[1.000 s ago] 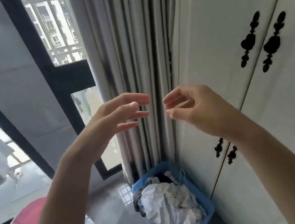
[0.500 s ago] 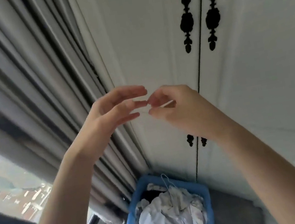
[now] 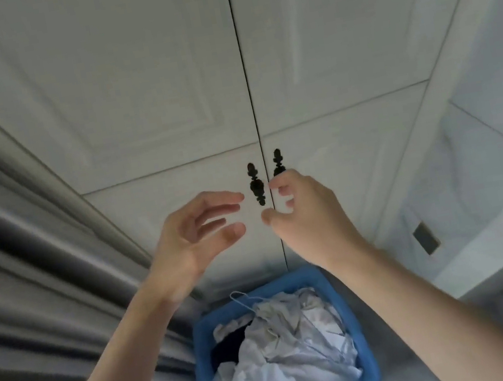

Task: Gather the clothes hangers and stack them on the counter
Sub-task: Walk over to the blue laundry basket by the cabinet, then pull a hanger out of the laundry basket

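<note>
Between wardrobe [image 3: 155,73] and blue basket [image 3: 359,332] with hanger [image 3: 246,300], left hand [image 3: 190,234] and right hand [image 3: 308,214] unclenched, empty.

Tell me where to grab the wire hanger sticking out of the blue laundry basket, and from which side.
Take the wire hanger by its hook, the only part poking up clear of the crumpled clothes, at the far left of the blue basket. Probably best to come from above with the left hand, which hangs nearer that side. The rest of the hanger is buried in fabric, so lift slowly.
</note>
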A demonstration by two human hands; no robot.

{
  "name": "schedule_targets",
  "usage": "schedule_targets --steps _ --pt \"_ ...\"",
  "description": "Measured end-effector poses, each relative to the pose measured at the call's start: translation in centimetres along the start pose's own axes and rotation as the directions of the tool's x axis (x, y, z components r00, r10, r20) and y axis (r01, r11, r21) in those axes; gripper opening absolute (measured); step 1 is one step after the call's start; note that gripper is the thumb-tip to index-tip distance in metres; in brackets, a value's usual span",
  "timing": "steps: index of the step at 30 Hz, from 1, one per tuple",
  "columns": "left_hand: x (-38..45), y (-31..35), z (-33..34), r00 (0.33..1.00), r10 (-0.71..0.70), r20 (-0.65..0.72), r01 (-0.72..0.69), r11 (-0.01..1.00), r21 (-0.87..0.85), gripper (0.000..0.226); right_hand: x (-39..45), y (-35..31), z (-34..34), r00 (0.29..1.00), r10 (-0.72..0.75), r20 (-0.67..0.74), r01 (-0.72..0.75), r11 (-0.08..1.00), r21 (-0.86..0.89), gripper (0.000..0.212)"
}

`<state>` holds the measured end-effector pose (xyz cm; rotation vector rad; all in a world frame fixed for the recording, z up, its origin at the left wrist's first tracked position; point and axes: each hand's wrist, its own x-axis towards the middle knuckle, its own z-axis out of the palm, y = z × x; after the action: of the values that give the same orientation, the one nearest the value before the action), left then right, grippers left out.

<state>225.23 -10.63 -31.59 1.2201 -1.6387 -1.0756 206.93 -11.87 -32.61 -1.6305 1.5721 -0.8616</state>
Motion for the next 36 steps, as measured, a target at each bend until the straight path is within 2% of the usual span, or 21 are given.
schedule_targets --steps 3,6,8,10,12,15,18,20,22,24,26,29,31,33,36 --pt "-0.2 -9.8 2.8 1.000 0.002 0.024 -0.005 0.993 0.118 0.051 -0.4 8.5 5.9 0.998 0.050 -0.031 -0.053 0.992 -0.112 0.070" --pt "-0.7 -19.8 5.3 0.997 0.016 0.074 -0.036 0.961 0.273 0.070 -1.4 18.1 12.0 0.991 0.129 -0.029 -0.133 0.968 -0.211 0.094" --pt "-0.9 -26.7 6.8 0.994 0.019 0.110 -0.056 0.936 0.348 0.079 -1.9 24.6 16.0 0.980 0.196 -0.020 -0.196 0.957 -0.215 0.095" --pt "-1.0 -33.4 8.5 0.982 0.000 0.190 -0.085 0.893 0.442 0.082 -2.4 30.5 19.6 0.969 0.245 -0.015 -0.243 0.947 -0.208 0.085" --pt "-1.0 -39.6 10.5 0.955 -0.060 0.290 -0.123 0.809 0.575 0.083 -2.9 35.7 22.9 0.946 0.323 0.042 -0.303 0.920 -0.247 0.087" --pt "-0.8 -48.3 14.0 0.896 -0.209 0.392 -0.186 0.626 0.758 0.086 -3.5 43.1 27.6 0.906 0.402 0.130 -0.340 0.877 -0.340 0.091" --pt "-0.4 -53.6 16.6 0.820 -0.341 0.460 -0.272 0.476 0.837 0.096 -3.3 48.7 30.5 0.870 0.446 0.209 -0.335 0.847 -0.413 0.099" --pt "0.0 -55.6 17.5 0.776 -0.409 0.479 -0.301 0.428 0.852 0.106 -2.9 51.3 31.7 0.843 0.480 0.243 -0.335 0.821 -0.462 0.112" --pt "0.6 -57.0 17.9 0.750 -0.458 0.478 -0.326 0.372 0.869 0.114 -2.4 52.9 32.5 0.857 0.466 0.221 -0.291 0.789 -0.541 0.115" --pt "1.1 -58.2 17.9 0.735 -0.506 0.451 -0.331 0.313 0.890 0.117 -2.0 53.7 32.9 0.877 0.435 0.204 -0.237 0.761 -0.604 0.117" --pt "1.5 -58.8 18.1 0.734 -0.533 0.421 -0.317 0.279 0.907 0.116 -1.6 54.0 33.2 0.871 0.446 0.208 -0.250 0.765 -0.594 0.119" --pt "1.9 -58.7 18.5 0.765 -0.516 0.386 -0.319 0.216 0.923 0.113 -0.9 53.9 33.0 0.860 0.467 0.207 -0.299 0.789 -0.536 0.109" --pt "2.1 -57.6 18.4 0.767 -0.514 0.385 -0.334 0.193 0.923 0.109 -0.6 53.1 32.5 0.870 0.447 0.208 -0.263 0.778 -0.570 0.093" --pt "2.0 -55.1 17.7 0.796 -0.454 0.399 -0.353 0.188 0.917 0.098 -0.6 51.9 31.7 0.909 0.390 0.146 -0.231 0.764 -0.603 0.082" --pt "1.9 -49.2 16.0 0.893 -0.221 0.393 -0.369 0.143 0.919 0.086 -1.1 48.6 29.7 0.971 0.235 -0.043 -0.222 0.817 -0.532 0.067"
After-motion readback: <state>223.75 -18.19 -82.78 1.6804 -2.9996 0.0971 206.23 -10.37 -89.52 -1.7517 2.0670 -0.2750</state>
